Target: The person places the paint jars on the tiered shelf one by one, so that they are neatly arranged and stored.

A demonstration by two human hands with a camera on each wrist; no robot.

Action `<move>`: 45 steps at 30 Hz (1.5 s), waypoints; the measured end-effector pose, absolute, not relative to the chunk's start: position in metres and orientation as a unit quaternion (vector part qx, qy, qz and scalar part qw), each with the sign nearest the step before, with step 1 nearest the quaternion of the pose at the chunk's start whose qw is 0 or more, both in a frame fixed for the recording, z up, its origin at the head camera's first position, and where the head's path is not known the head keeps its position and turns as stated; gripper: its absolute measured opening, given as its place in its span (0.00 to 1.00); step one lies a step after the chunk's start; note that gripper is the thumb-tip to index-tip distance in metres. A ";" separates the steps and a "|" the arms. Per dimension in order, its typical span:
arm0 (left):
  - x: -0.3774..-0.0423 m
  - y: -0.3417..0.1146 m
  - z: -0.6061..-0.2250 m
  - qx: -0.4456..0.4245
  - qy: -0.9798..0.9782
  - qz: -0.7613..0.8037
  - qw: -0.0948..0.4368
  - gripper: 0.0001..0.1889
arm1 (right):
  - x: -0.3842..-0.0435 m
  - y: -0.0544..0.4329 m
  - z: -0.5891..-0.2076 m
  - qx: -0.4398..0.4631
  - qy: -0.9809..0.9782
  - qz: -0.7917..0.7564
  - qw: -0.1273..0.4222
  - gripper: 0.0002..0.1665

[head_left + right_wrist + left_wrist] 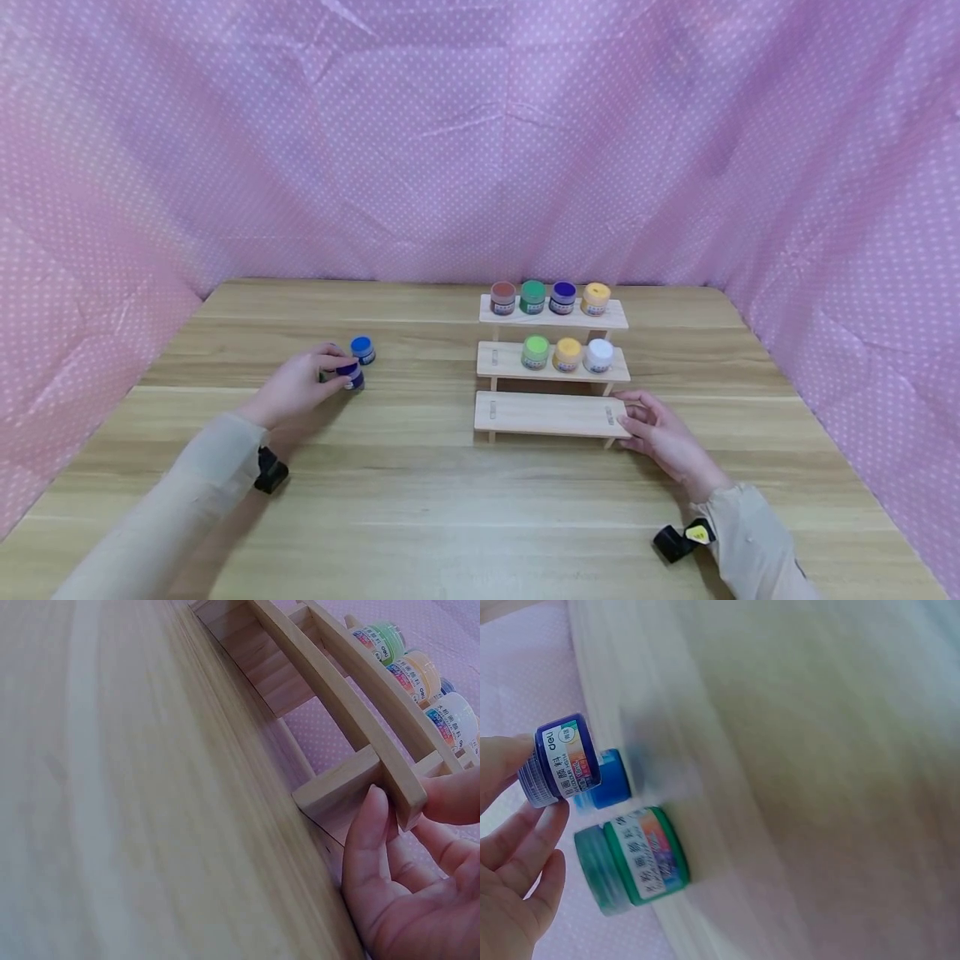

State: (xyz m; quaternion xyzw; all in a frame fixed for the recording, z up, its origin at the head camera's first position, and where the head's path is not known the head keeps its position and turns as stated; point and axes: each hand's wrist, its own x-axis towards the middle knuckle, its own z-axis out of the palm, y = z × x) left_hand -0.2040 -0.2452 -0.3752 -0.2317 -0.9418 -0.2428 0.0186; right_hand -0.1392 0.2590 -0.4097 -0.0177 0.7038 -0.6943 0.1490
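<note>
My left hand (294, 388) pinches a dark blue paint jar (566, 761) between thumb and fingers, at the left of the table. Just behind it stands a lighter blue jar (363, 350). A green jar (634, 859) is close by in the left wrist view; in the head view the hand hides most of it. On the other side, my right hand (663, 437) grips the right end of the lowest wooden shelf (547, 414), thumb on one side and fingers on the other. That shelf bears no jars.
Behind stand a middle shelf (506, 360) with light green, yellow and white jars at its centre and right, and a back shelf (617, 315) with brownish-red, green, dark blue and yellow jars. Pink dotted cloth (420, 167) surrounds the wooden table (420, 500) at back and sides.
</note>
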 end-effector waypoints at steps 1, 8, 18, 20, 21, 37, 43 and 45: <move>-0.204 -0.244 -0.374 -0.233 -0.940 -0.246 0.020 0.15 | -0.139 0.259 -0.410 -0.018 0.703 -0.696 0.148 0.16; -0.204 -0.236 -0.370 -0.235 -0.936 -0.260 0.044 0.15 | -0.140 0.259 -0.410 -0.018 0.700 -0.699 0.147 0.16; -0.201 -0.219 -0.371 -0.235 -0.932 -0.264 0.083 0.16 | -0.141 0.260 -0.410 -0.022 0.707 -0.691 0.150 0.16; -0.200 -0.216 -0.372 -0.233 -0.930 -0.272 0.082 0.16 | -0.141 0.261 -0.410 -0.024 0.706 -0.690 0.154 0.16; -0.199 -0.214 -0.372 -0.233 -0.928 -0.279 0.082 0.16 | -0.140 0.261 -0.410 -0.024 0.706 -0.691 0.155 0.16; -0.187 -0.178 -0.372 -0.222 -0.887 -0.388 0.113 0.16 | -0.138 0.260 -0.410 -0.019 0.705 -0.693 0.153 0.16; -0.189 -0.163 -0.372 -0.215 -0.883 -0.404 0.108 0.16 | -0.139 0.262 -0.415 -0.048 0.696 -0.701 0.149 0.14; -0.189 -0.157 -0.372 -0.213 -0.879 -0.413 0.107 0.16 | -0.142 0.266 -0.422 -0.080 0.679 -0.715 0.146 0.14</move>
